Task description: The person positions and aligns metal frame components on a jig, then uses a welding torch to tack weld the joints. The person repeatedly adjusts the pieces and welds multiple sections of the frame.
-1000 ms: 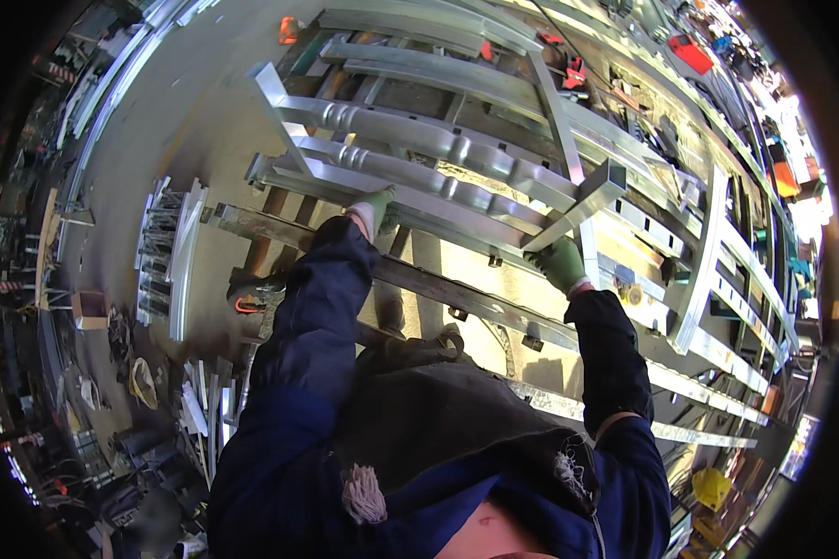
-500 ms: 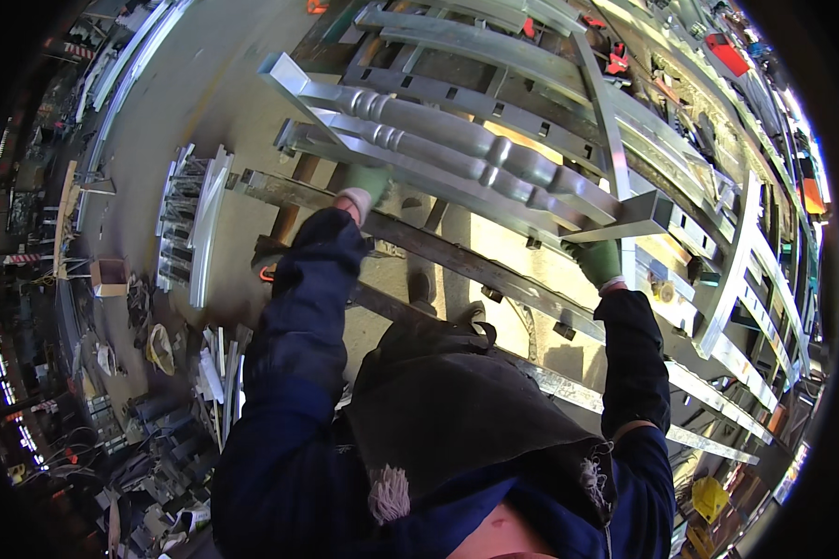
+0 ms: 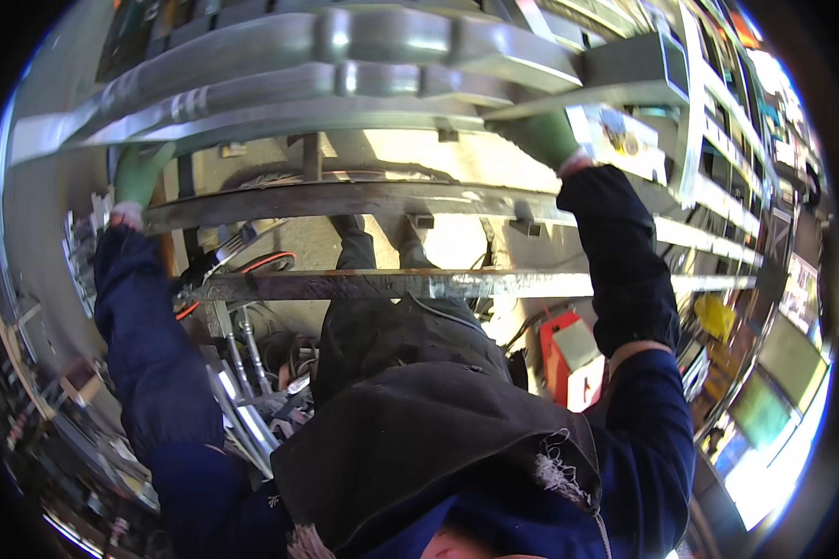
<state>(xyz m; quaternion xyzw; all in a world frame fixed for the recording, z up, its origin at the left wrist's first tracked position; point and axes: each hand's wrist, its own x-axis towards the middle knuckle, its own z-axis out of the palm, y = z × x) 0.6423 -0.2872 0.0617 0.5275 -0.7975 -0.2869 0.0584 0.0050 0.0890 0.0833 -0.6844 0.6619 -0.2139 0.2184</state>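
A grey metal railing panel with turned balusters (image 3: 391, 39) stretches across the top of the view, blurred by motion. My left hand (image 3: 142, 172), in a green glove, is closed around its near edge toward the left end, the thumb showing along the bar. Farther right, my right hand (image 3: 539, 136), also in a green glove, grips the same edge beside a square box-section end piece (image 3: 632, 74). The panel hides most of the right fingers. Below the panel run two dark steel beams of a work stand, the farther beam (image 3: 289, 202) and the nearer beam (image 3: 494, 283).
Behind the nearer beam, toward me, sits a red box-shaped unit (image 3: 561, 359). An orange-edged cable (image 3: 268, 261) loops by the stand's left end. Metal tubes (image 3: 252, 359) lie at lower left, and a yellow item (image 3: 714, 317) is at the right. Light metal profiles (image 3: 694, 112) cross the right side.
The panel now appears closer, more level and farther left in view. Both hands have stayed on it, with the left arm reaching farther out to the left. The head view has turned.
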